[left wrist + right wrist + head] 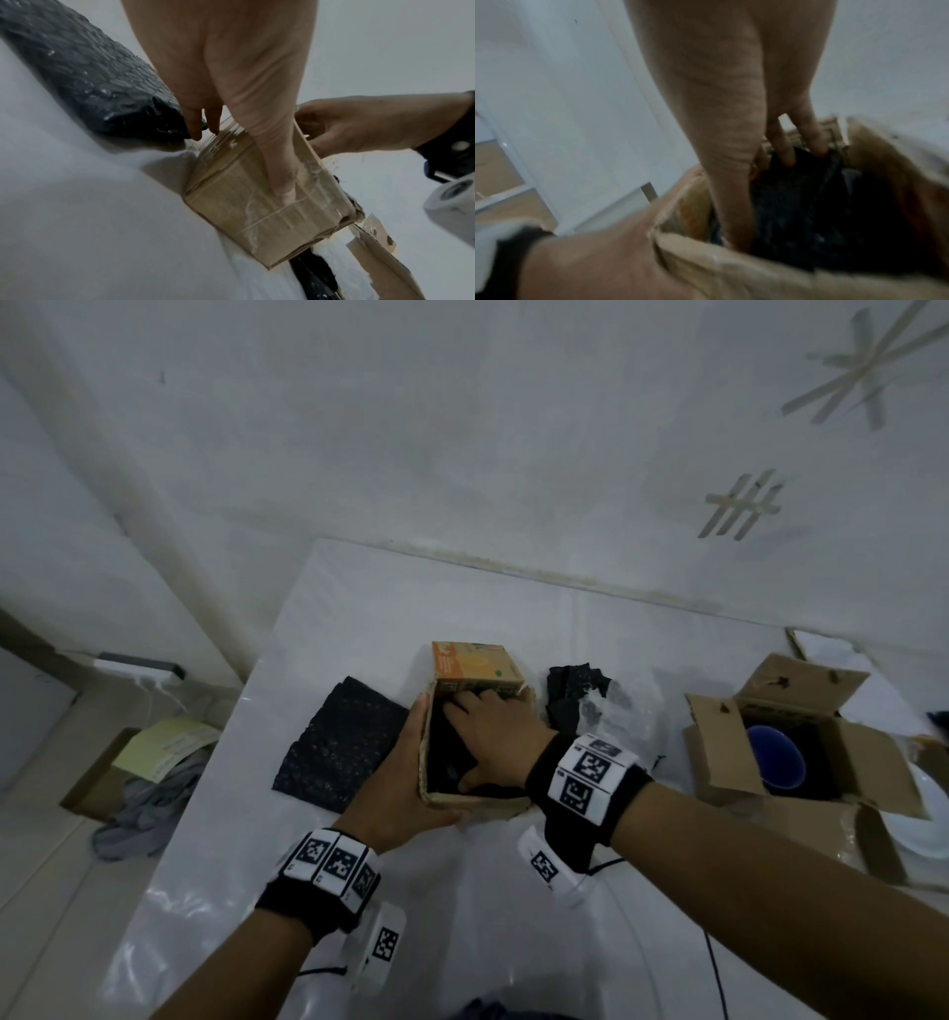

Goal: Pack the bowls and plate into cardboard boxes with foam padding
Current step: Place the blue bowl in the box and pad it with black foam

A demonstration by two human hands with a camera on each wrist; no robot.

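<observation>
A small cardboard box (477,801) with an orange flap stands mid-table, lined with black foam padding (447,762). My left hand (405,778) braces its left near corner, fingers straight along the side wall and thumb (280,182) flat on the front wall (244,213). My right hand (493,737) is inside the box, its spread fingers (782,150) pressing down on the foam (808,213). A larger open cardboard box (719,752) at the right holds a blue bowl (775,757) on black padding. A white plate (924,819) lies at the right edge, partly hidden by that box's flap.
A flat black foam sheet (339,742) lies just left of the small box. Crumpled black foam (575,695) and clear plastic wrap (616,716) sit behind it on the right. On the floor at the left stands a box with yellow paper (164,747) and grey cloth (138,814).
</observation>
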